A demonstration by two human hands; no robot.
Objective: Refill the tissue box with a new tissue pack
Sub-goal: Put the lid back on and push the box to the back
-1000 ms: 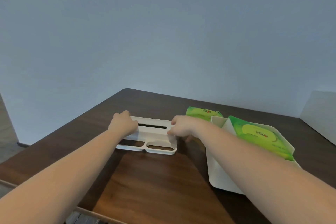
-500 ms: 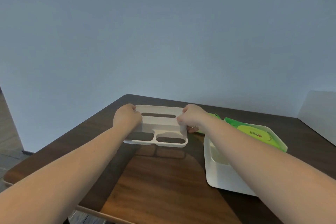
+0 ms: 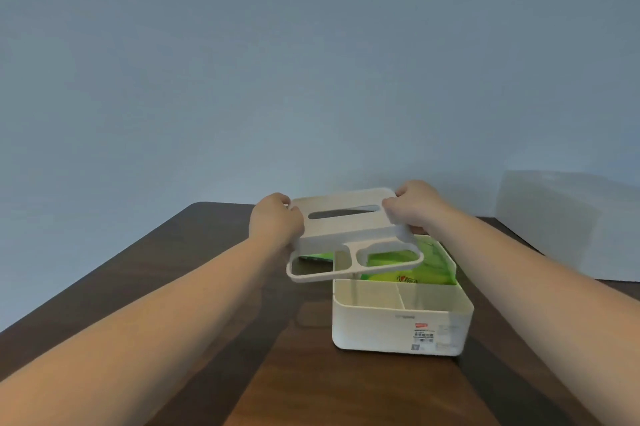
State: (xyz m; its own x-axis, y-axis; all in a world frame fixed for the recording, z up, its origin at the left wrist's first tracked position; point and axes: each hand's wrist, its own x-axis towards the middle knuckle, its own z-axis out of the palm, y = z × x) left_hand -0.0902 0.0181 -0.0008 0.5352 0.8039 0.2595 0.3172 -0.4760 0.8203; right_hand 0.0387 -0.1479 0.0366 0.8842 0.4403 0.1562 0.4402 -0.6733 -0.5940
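Tissue box (image 3: 401, 318) sits on the brown tabletop (image 3: 214, 287), a bit to the right of the middle. It is white and open on top. A green tissue pack (image 3: 408, 270) lies inside its back part. The front part has two small empty spaces with a thin wall between them. A sticker with small print is on the front wall.

Seen from the head camera, both hands hold the white lid (image 3: 349, 235) up in the air. The lid is above the left back side of the box and does not sit on it. It is tilted, with the near edge lower. It has a long slot on top and two round-cornered holes near the front. Part of the green pack shows through the right hole.

The left hand (image 3: 275, 221) is clenched on the lid's left edge, fingers curled over it. The right hand (image 3: 412, 207) is clenched on the lid's right far corner, thumb on top. Both grips are closed tight on the lid. Both bare arms reach far forward, almost straight.

Another bit of green (image 3: 317, 257) peeks out under the lid on the left; what it is cannot be told.
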